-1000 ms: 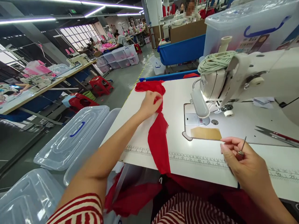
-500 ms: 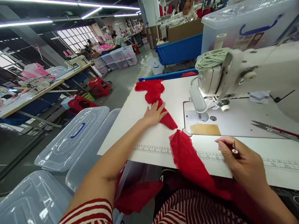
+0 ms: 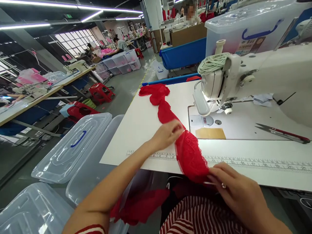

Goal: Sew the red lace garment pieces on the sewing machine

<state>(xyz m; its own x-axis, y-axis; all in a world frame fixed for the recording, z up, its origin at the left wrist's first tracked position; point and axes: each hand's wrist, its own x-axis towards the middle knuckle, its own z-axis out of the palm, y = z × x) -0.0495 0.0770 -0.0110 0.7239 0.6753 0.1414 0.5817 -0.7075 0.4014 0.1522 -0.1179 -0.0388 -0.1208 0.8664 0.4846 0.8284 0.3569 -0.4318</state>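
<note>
Clear plastic lids (image 3: pixel 73 148) lie stacked at our far left, below the edge of the white surface (image 3: pixel 143 126), the nearest one with a blue handle. Beyond them a long workbench (image 3: pixel 36 97) carries other machines, and red stools (image 3: pixel 101 92) stand on the floor of the aisle.

Moving right, our left hand (image 3: pixel 168 133) rests on the surface with its fingers (image 3: pixel 179 127) pinched on the red lace fabric (image 3: pixel 187 152), at the point where the narrow strip widens. That strip runs away from us in a line toward the far edge of the surface, where it bunches. The wider lace part lies over the printed ruler (image 3: pixel 243 162) along the front edge and hangs over it toward our lap, where more red cloth is gathered above a striped garment.

Further right, our right hand (image 3: pixel 236 191) sits at the front edge, its fingers (image 3: pixel 215 178) closed on the lower end of the lace; a thin metal tool (image 3: pixel 222 186) shows between them, though we cannot tell how it is held.

Behind, the white sewing machine (image 3: pixel 243 81) stands on the surface, a coil of pale cord (image 3: pixel 212 63) on its head and a tan patch (image 3: pixel 211 133) on its bed. Red-handled snips (image 3: pixel 282 132) lie on the bed at the right, and a clear storage box (image 3: pixel 251 29) sits behind the machine.
</note>
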